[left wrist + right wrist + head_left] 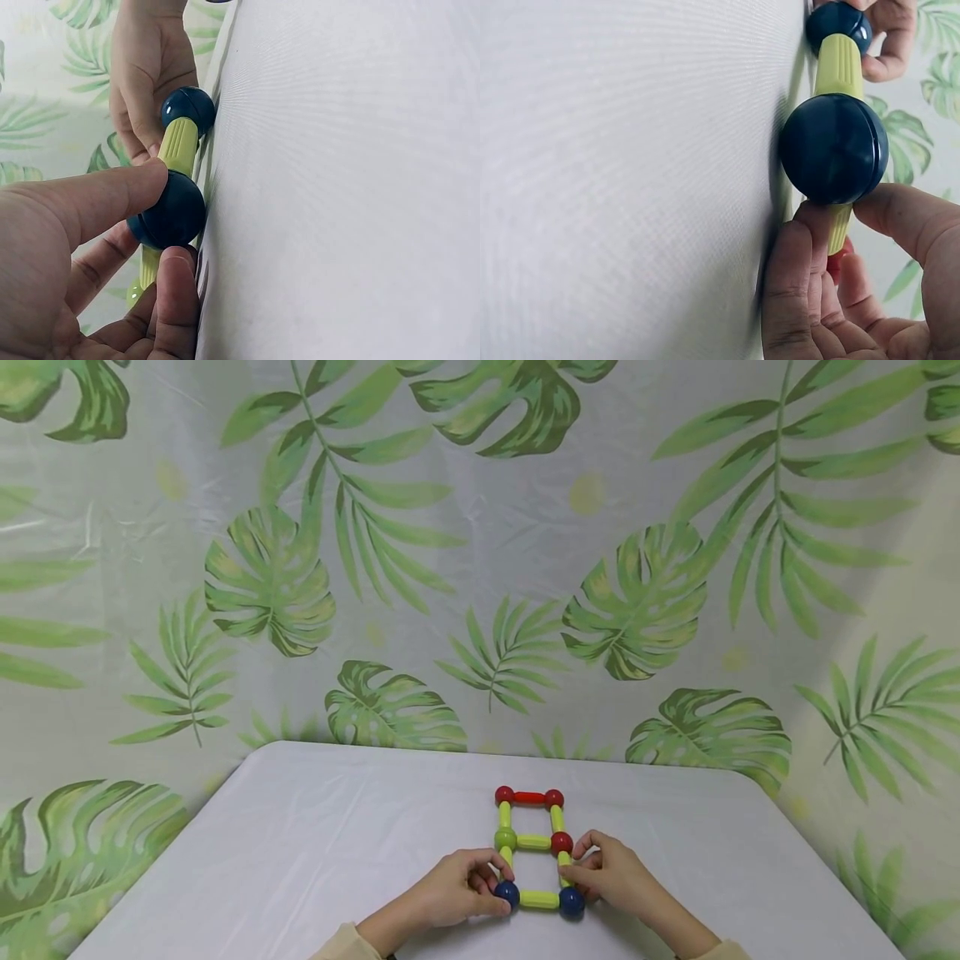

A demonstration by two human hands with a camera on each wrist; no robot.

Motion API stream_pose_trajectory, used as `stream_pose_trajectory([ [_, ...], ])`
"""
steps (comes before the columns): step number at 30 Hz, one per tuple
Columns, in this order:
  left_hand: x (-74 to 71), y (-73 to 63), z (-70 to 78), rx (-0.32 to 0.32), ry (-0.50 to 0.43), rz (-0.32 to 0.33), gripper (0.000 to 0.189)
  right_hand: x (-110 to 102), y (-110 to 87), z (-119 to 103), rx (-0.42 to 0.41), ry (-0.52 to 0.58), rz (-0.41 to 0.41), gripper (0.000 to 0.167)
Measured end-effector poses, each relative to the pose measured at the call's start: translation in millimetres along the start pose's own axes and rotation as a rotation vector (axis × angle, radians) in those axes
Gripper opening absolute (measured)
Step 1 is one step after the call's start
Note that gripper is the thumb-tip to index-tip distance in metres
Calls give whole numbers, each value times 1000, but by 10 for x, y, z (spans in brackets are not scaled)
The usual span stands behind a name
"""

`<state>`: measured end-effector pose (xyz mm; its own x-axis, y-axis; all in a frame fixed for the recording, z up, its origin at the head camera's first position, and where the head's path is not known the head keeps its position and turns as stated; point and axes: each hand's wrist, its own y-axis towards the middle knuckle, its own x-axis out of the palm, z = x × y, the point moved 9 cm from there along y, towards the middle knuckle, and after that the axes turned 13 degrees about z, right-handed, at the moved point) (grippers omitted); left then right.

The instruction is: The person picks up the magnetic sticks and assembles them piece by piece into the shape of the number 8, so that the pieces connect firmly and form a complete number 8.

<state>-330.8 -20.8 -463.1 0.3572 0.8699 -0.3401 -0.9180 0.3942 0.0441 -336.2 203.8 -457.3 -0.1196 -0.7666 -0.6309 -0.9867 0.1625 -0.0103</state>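
Note:
A ladder-like frame of balls and ribbed rods lies on the white table, two squares deep. My left hand [467, 887] pinches the near-left blue ball [176, 214] between thumb and fingers. On the other side, my right hand [613, 874] pinches the lime rod [840, 227] that runs from the near-right blue ball [832, 148] toward a red ball [561, 843]. Another lime rod [539, 900] joins the two blue balls. A green ball [506, 839] sits mid-left, linked across by a lime crossbar [533, 842]. Fingers partly cover both near side rods.
At the frame's far end, a red rod [529, 797] joins two red balls, the left one [504, 795] and the right one [554, 799]. The white-covered table [337, 827] ends at a leaf-patterned backdrop [480, 568] behind and at the sides.

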Motion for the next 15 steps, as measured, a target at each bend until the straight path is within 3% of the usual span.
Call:
stream_pose_trajectory([
  [15, -1, -17, 72, 21, 24, 13, 25, 5, -47, -2, -3, -1, 1, 31],
])
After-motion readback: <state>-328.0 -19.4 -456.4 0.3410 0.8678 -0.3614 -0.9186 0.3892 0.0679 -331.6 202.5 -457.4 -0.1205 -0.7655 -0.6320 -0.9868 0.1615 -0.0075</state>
